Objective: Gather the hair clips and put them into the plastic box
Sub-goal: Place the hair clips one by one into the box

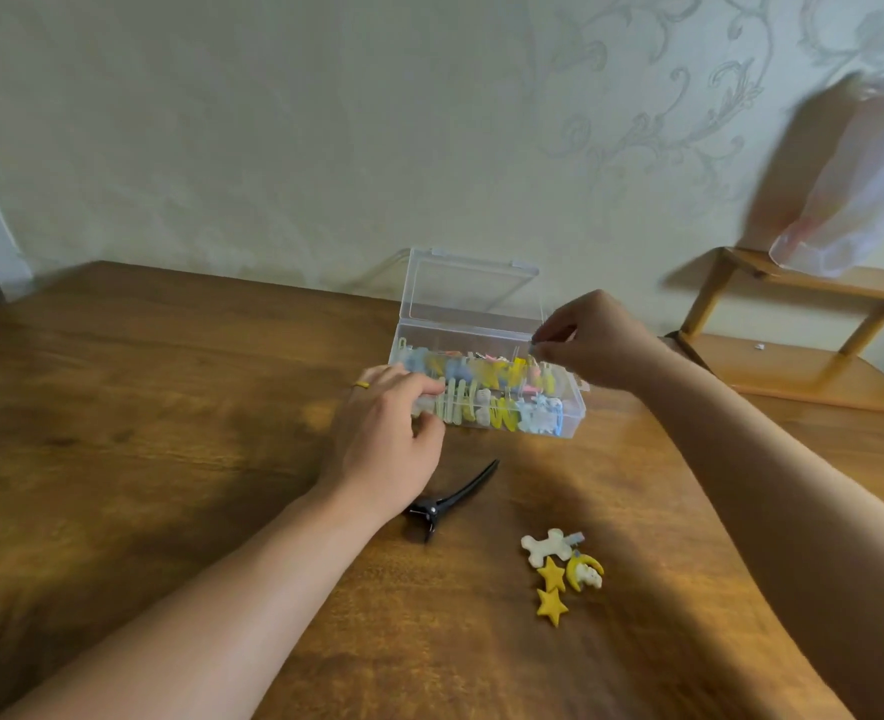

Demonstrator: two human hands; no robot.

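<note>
Clear plastic box (486, 402) sits open at the table's (170, 407) far side, long axis left to right, lid up so we can drop clips in. Our left hand (385, 449) steadies its near-left corner, fingers curled on the wall. Our right hand (593, 343) pinches something small over the right end. The black clip (455, 498) points up-right; five small clips (562, 571) wait nearby

We see a clear plastic box (486, 350) holding pastel yellow, blue and pink clips (502, 397), a black clip (455, 498), two yellow stars (552, 589), a white bone shape (546, 547), a brown wood-grain worktop (170, 407), and pale scroll-patterned wallpaper (637, 122).
</note>
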